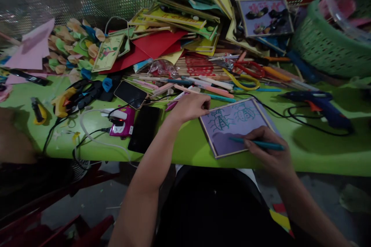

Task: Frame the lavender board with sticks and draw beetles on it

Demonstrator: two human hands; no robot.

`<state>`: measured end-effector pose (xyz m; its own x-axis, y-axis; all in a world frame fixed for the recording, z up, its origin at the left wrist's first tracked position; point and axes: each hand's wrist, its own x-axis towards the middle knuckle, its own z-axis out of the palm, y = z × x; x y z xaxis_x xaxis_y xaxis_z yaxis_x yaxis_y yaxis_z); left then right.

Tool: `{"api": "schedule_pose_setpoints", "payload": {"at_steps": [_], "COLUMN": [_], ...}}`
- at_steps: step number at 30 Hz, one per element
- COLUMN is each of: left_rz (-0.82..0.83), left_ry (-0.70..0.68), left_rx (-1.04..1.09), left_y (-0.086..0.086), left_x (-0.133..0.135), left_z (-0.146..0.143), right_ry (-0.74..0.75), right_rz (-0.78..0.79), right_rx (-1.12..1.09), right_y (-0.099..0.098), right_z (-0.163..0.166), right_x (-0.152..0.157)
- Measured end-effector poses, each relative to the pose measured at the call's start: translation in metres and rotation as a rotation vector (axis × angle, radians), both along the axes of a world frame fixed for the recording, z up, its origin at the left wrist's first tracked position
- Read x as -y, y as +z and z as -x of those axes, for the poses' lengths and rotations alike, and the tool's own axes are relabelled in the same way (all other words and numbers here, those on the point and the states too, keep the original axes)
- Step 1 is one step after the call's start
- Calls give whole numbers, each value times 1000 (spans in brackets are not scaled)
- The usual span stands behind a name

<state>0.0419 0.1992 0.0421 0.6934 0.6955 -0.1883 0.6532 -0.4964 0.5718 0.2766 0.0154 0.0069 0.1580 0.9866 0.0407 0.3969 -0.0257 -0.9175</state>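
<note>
My right hand [268,150] grips a teal felt-tip pen [268,145] slantwise, its tip over the lower part of a purple sheet [228,144] edged with thin wooden sticks. Two bug-like figures in green outline, a left one [219,120] and a right one [244,112], fill the sheet's upper half. By the sheet's upper left corner rests my left hand [193,106], its fingers curled in. Whatever may be inside them is hidden. Several pens and a pile of thin sticks lie just beyond this hand.
A blue glue gun [326,110] lies at right with its cable, below a green basket [327,42]. Framed cards [174,19] are heaped at the back. Left are a phone [145,129], a pink power adapter [124,122], cables, a yellow cutter [38,112] and paper petals [69,46].
</note>
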Motion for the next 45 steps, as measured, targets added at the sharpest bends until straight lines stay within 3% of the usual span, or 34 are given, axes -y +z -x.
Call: {"api": "schedule_pose_setpoints", "payload": {"at_steps": [14, 22, 29, 37, 45], "left_rz": [-9, 0, 8, 2, -6], "left_ry": [-6, -1, -15, -16, -18], "left_rx": [-2, -27, -17, -32, -24], "left_y": [0, 3, 2, 3, 2], "left_x": [-1, 0, -2, -1, -1], "left_z": [-1, -2, -1, -1, -1], "right_ry": [83, -6, 99, 40, 105], "right_rz": [4, -30, 8, -9, 18], "right_rx": [-31, 22, -19, -50, -72], "right_y": [-11, 0, -11, -9, -13], "right_z": [-9, 2, -10, -7, -12], "right_x": [3, -3, 3, 3, 4]}}
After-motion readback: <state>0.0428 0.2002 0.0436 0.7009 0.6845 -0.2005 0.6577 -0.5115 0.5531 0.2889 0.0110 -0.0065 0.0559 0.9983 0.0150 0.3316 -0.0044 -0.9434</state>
